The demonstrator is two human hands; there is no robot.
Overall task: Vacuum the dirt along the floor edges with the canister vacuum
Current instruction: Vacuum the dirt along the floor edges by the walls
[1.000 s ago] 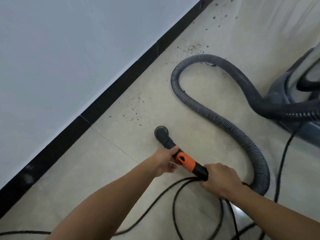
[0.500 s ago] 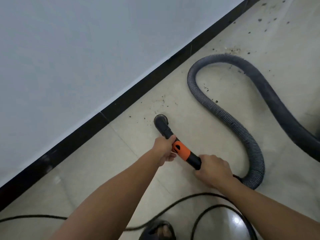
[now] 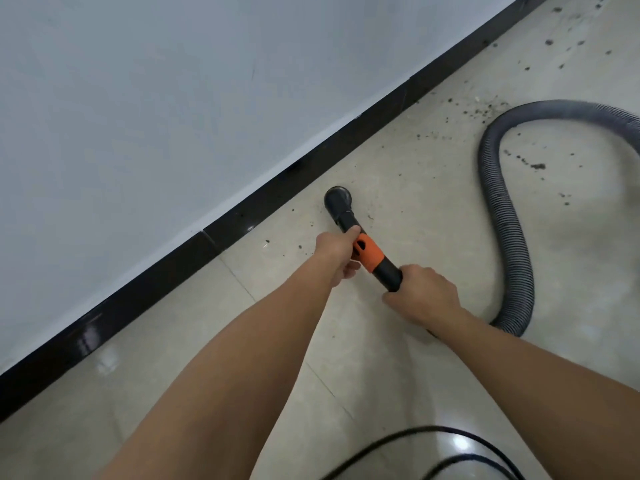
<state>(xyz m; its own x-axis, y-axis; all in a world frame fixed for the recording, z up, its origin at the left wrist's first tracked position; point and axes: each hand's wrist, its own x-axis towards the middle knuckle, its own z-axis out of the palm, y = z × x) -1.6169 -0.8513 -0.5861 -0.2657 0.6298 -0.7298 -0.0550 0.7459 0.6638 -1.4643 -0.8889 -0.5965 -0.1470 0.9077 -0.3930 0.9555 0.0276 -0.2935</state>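
Black wand [image 3: 387, 270] gripped, left hand [image 3: 336, 255] foremost

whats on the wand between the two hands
In the head view, the orange collar sits right next to the left hand, then a short bare stretch of black tube runs to the right hand.

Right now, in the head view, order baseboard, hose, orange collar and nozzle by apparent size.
1. baseboard
2. hose
3. orange collar and nozzle: they look about alike, so unranked.
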